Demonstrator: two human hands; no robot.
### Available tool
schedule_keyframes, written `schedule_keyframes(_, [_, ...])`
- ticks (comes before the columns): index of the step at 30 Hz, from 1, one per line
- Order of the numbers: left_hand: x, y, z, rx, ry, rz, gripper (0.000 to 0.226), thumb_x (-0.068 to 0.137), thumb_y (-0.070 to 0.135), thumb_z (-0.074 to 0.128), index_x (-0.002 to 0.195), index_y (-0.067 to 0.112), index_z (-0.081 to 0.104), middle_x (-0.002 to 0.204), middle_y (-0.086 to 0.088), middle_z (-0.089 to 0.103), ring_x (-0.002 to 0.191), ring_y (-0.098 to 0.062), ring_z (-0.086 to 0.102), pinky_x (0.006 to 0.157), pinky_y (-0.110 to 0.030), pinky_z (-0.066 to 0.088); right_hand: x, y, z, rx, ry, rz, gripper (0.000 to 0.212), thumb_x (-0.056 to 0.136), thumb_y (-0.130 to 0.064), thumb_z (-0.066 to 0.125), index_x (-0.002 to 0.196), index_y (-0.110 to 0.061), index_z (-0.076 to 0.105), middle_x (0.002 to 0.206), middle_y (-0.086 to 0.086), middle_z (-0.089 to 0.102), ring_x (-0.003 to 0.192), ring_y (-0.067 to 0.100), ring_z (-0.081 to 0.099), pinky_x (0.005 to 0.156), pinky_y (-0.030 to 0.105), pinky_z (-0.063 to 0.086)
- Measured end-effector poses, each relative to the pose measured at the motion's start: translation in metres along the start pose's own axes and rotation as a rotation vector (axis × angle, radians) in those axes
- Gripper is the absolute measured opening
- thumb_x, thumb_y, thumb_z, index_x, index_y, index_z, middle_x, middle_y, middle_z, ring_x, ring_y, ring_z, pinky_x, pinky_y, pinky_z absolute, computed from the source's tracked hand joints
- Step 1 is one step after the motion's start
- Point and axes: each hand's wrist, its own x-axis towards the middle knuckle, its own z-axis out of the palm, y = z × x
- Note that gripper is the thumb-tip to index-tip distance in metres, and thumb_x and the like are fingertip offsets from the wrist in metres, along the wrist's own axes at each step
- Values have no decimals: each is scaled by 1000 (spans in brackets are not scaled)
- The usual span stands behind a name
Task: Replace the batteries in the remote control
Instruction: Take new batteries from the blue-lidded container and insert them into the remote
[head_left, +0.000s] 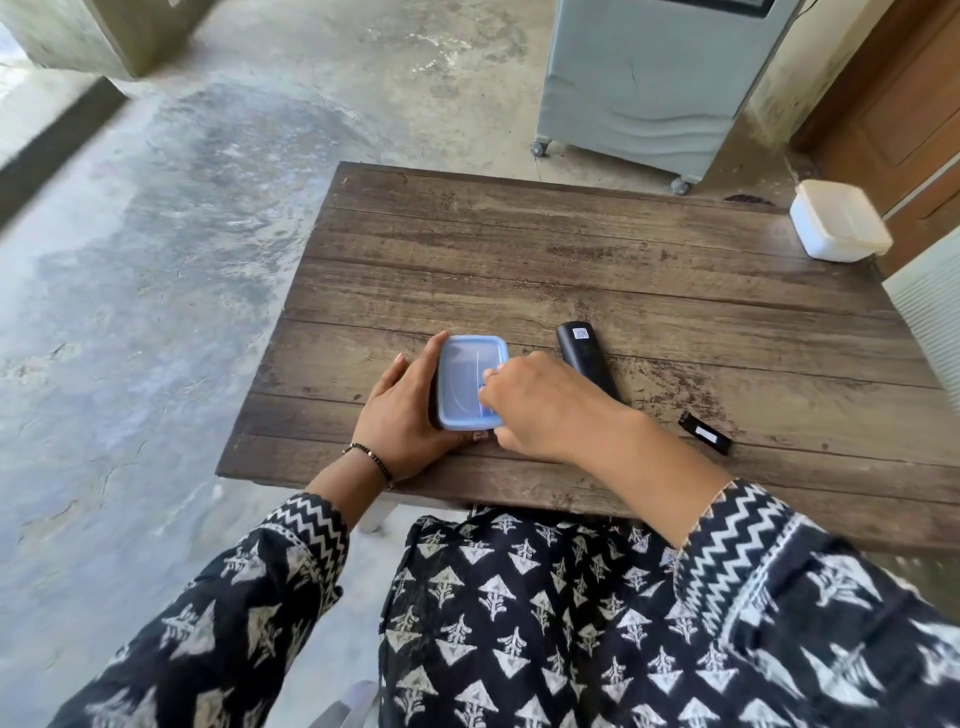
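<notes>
A small box with a blue lid (465, 374) stands on the wooden table (571, 260) near its front edge. My left hand (402, 408) holds the box by its left side, fingers wrapped along the wall. My right hand (540, 405) lies over the lid's right edge with its fingers curled on the rim. A black remote control (584, 353) lies face down just right of the box, partly hidden by my right hand. Its detached black battery cover (705, 433) lies further right on the table. No batteries are visible.
A white lidded container (836, 221) sits at the table's far right corner. Behind the table stands a grey cooler on wheels (649, 83), with a wooden door (893, 104) at the right. Bare concrete floor lies to the left.
</notes>
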Motion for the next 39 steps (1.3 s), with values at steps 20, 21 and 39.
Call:
schedule_keyframes(20, [-2, 6, -2, -33, 27, -95, 92, 66, 32, 71, 144, 23, 23, 143, 6, 45, 129, -9, 40, 115, -27, 21, 4, -33, 0, -235, -6, 36, 25, 83, -20, 53, 98, -3, 62, 104, 20, 66, 84, 31, 64, 63, 37, 51])
schedule_keyframes(21, [-2, 7, -2, -34, 23, -90, 91, 66, 36, 68, 144, 23, 23, 144, 7, 44, 129, -8, 40, 115, -27, 22, 4, -33, 0, -299, -47, 37, 24, 74, -23, 60, 88, -5, 67, 93, 20, 70, 72, 28, 67, 55, 34, 52])
schedule_keyframes(39, [0, 6, -3, -88, -7, -151, 124, 40, 74, 58, 146, 25, 14, 138, 15, 49, 132, -7, 41, 114, -29, 22, -7, -8, 24, -29, 108, 33, 39, 87, -8, 57, 124, 1, 47, 136, 21, 45, 119, 33, 47, 90, 43, 50])
